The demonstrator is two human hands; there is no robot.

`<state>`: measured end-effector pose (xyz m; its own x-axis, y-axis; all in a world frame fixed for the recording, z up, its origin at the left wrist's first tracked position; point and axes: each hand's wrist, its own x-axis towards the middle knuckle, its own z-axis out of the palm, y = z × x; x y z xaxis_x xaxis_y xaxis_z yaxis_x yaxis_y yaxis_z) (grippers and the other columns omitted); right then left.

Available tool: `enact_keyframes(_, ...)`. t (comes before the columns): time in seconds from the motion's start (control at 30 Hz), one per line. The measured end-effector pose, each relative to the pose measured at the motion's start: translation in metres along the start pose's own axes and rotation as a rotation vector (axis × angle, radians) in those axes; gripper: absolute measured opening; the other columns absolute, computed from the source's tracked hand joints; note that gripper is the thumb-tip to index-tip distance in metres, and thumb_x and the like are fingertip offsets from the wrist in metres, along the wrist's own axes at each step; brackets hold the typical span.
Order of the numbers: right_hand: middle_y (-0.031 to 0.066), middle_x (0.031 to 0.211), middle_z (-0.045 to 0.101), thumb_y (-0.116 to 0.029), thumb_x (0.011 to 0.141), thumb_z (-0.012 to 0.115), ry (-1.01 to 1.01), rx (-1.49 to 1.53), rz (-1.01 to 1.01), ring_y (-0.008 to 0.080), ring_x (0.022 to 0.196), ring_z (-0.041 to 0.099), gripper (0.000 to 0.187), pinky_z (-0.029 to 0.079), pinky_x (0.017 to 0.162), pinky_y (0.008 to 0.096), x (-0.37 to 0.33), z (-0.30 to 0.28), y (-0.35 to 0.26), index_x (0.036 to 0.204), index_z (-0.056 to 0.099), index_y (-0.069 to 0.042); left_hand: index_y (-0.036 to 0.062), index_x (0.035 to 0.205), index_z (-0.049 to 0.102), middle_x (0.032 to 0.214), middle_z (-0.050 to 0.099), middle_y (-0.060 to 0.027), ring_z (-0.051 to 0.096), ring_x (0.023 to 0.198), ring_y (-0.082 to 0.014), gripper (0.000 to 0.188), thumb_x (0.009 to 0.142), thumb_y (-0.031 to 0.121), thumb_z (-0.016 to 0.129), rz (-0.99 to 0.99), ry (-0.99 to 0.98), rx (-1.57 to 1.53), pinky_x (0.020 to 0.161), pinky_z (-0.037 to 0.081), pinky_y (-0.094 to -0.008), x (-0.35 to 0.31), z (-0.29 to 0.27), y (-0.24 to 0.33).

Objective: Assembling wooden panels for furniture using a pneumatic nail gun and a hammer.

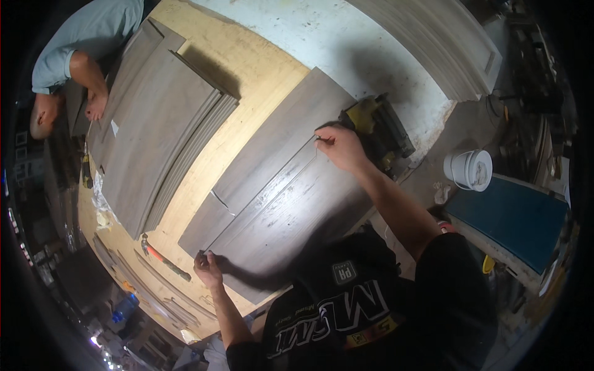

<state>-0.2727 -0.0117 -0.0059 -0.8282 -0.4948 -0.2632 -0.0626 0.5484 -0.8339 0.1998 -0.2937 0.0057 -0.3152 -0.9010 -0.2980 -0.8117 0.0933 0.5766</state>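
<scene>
A grey-brown wood-grain panel (pixel 272 145) lies flat on the pale wooden workbench (pixel 247 43) in front of me. A thin dark strip (pixel 260 193) runs slantwise above or along its face, with a shadow line beside it. My left hand (pixel 208 269) pinches the strip's near-left end, by the panel's lower-left edge. At the far-right end, my right hand (pixel 340 147) grips it between thumb and fingers. A yellow and black nail gun (pixel 377 127) rests just beyond my right hand. A small pale curved sliver (pixel 221 201) lies on the panel.
Stacked matching panels (pixel 167 130) stand to the left, where another person (pixel 90 49) bends over them. A hammer (pixel 164 256) and several thin strips (pixel 145 284) lie at the near left. More panels (pixel 433 43) are stacked at far right. A white bucket (pixel 468 170) sits beside a blue-topped surface (pixel 507 213).
</scene>
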Motion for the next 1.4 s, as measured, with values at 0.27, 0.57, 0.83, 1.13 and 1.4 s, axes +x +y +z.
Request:
enact_keyframes(0.27, 0.0095, 0.1, 0.074, -0.021, 0.086, 0.077, -0.065, 0.031, 0.182, 0.0201, 0.086, 0.07, 0.03, 0.055, 0.081, 0.0321, 0.003, -0.007, -0.022, 0.112, 0.074, -0.005, -0.0054, 0.127, 0.062, 0.099, 0.066, -0.011, 0.061, 0.085, -0.0198, 0.052, 0.089, 0.025, 0.081, -0.108, 0.053, -0.059, 0.079, 0.052, -0.0335, 0.007, -0.017, -0.039)
enact_keyframes(0.57, 0.0091, 0.108, 0.074, -0.023, 0.085, 0.079, -0.072, -0.083, 0.147, 0.0196, 0.096, 0.07, 0.034, 0.054, 0.087, 0.0316, 0.006, -0.01, -0.019, 0.114, 0.074, -0.007, 0.001, 0.118, 0.067, 0.093, 0.061, 0.0002, 0.055, 0.085, -0.0094, 0.029, 0.093, 0.013, 0.076, -0.237, 0.009, -0.333, 0.076, 0.046, -0.0241, 0.004, -0.023, -0.019)
enact_keyframes(0.83, 0.0104, 0.11, 0.073, -0.017, 0.085, 0.08, -0.124, -0.124, 0.194, 0.0197, 0.101, 0.07, 0.033, 0.053, 0.09, 0.0313, 0.007, -0.011, -0.025, 0.116, 0.074, -0.007, 0.0028, 0.125, 0.067, 0.093, 0.058, 0.0044, 0.051, 0.086, -0.006, 0.029, 0.098, 0.013, 0.069, -0.315, -0.035, -0.371, 0.079, 0.043, -0.0225, 0.0, -0.029, -0.024)
enact_keyframes(1.13, 0.0093, 0.106, 0.072, -0.013, 0.087, 0.079, -0.134, -0.132, 0.184, 0.0169, 0.096, 0.069, 0.031, 0.053, 0.085, 0.0299, 0.009, -0.012, -0.027, 0.116, 0.073, -0.004, 0.0036, 0.118, 0.066, 0.093, 0.057, 0.0046, 0.049, 0.08, -0.0049, 0.025, 0.099, 0.019, 0.069, -0.301, -0.1, -0.331, 0.069, 0.041, -0.022, 0.006, -0.035, -0.016)
enact_keyframes(1.4, 0.0089, 0.106, 0.072, -0.012, 0.087, 0.079, -0.129, -0.127, 0.183, 0.0156, 0.095, 0.068, 0.03, 0.052, 0.085, 0.0284, 0.008, -0.012, -0.03, 0.116, 0.073, -0.003, 0.0005, 0.116, 0.067, 0.08, 0.058, 0.0061, 0.045, 0.071, -0.0025, 0.021, 0.098, 0.012, 0.069, -0.327, -0.074, -0.353, 0.062, 0.035, -0.02, 0.004, -0.033, -0.015)
